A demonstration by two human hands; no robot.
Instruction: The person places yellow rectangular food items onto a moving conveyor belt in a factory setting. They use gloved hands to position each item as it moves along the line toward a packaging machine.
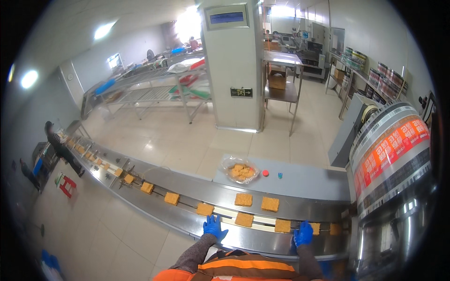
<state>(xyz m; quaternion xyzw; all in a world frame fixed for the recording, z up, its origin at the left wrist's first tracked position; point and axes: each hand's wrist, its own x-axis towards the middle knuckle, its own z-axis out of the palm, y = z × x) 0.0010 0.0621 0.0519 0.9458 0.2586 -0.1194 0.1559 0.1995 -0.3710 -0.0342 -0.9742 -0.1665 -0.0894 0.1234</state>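
Square golden-brown biscuit-like cakes sit along a metal conveyor (154, 180) running from the far left to the near right. My left hand (213, 228), in a blue glove, has its fingers spread at the conveyor's near side. Its fingertips are just below one cake (205, 209). My right hand (303, 233), also gloved in blue, rests farther right with its fingers stretched forward and nothing visible in them. It lies between a cake (282, 225) and another cake (315, 228) close to its right edge. Two cakes, a left one (243, 200) and a right one (270, 204), lie on the steel beyond the channel.
Past the conveyor, a clear bag of broken pieces (242, 172) lies on a grey surface beside a red round object (266, 173). A large printed film roll (391, 152) and machine stand at right. A pillar (236, 70) rises ahead. A person (63, 149) stands at the far left.
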